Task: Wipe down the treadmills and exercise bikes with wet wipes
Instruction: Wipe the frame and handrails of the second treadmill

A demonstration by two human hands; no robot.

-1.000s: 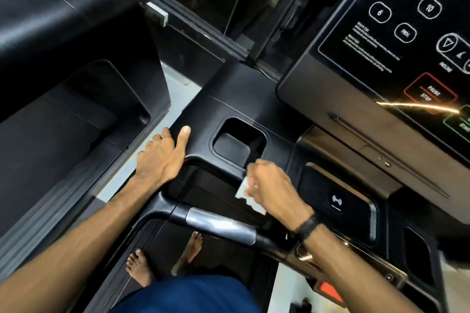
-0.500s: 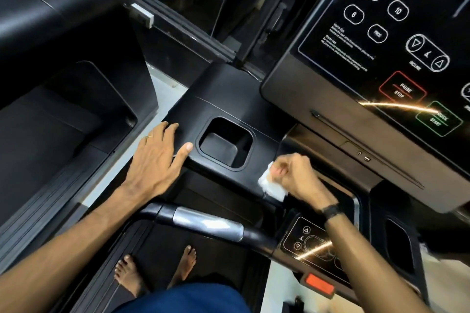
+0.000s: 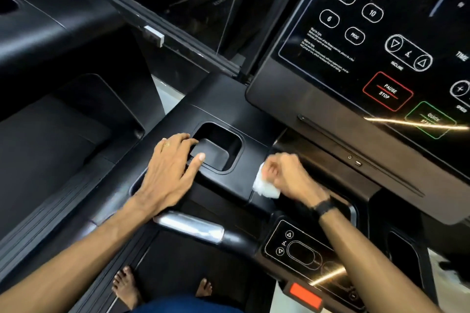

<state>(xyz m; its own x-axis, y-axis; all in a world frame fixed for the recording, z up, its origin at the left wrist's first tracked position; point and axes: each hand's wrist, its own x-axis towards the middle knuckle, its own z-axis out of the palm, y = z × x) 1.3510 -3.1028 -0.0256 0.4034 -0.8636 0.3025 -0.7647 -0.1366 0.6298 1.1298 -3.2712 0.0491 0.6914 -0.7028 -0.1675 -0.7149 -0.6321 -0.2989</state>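
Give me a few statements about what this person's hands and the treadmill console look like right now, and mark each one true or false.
1. The right hand holds a white wet wipe against the black console. True.
2. The left hand grips the silver handlebar. False: it rests at the edge of the square cup holder, fingers fairly straight.
3. A dark band is on the right wrist. True.
4. The wipe lies inside the cup holder. False: it is to the right of it, outside.
5. The person wears shoes. False: a bare foot shows on the belt.
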